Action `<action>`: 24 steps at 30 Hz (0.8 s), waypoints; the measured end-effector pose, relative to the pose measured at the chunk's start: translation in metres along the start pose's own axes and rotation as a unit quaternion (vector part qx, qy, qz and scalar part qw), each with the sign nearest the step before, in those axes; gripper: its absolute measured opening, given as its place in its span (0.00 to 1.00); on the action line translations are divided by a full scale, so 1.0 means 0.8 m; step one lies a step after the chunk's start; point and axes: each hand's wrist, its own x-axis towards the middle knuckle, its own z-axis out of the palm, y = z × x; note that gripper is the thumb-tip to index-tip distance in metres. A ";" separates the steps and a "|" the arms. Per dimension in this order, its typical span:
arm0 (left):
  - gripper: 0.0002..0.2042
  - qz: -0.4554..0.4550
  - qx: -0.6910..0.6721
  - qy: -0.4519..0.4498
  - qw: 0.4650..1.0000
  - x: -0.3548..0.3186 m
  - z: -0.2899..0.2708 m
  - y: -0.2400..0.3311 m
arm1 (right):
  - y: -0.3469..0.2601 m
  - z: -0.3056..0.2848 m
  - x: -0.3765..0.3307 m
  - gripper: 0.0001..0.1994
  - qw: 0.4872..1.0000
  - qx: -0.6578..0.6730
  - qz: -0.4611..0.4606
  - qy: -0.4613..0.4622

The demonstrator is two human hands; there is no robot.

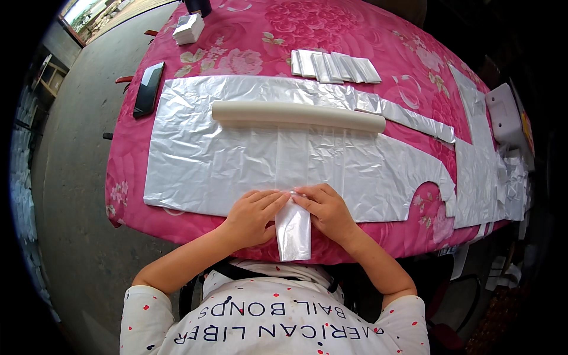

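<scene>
At the table's near edge, a narrow folded plastic bag [293, 234] lies between my hands, its lower end hanging toward me. My left hand [253, 216] pinches its left side near the top, fingertips together. My right hand [327, 214] grips the opposite side, thumb and fingers meeting close to the left fingertips. Beneath and beyond them spreads a flat sheet of shiny whitish plastic bags [248, 165], with a curved handle cutout at its right. A long beige tube [296, 115] rests across this sheet. The folded bag's upper end is partly hidden under my fingers.
Folded plastic packets [335, 66] lie in a row beyond the sheet. A dark phone [148, 90] is at the left edge, a white stack [189, 29] farther back. More plastic bags [476, 180] and a white box [504, 115] occupy the right end. Pink flowered cloth [133, 160] covers the table.
</scene>
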 end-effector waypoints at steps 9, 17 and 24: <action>0.25 -0.310 -0.313 0.061 0.896 0.039 -0.009 0.000 | 0.012 -0.015 0.050 0.11 0.875 0.253 0.410 -0.047; 0.34 -0.050 0.112 -0.049 0.991 0.019 0.032 0.013 | 0.018 -0.018 0.069 0.13 0.844 0.264 0.461 -0.078; 0.36 -0.105 0.152 -0.051 0.981 0.018 0.047 0.022 | -0.011 -0.010 0.043 0.15 0.944 0.053 0.325 0.024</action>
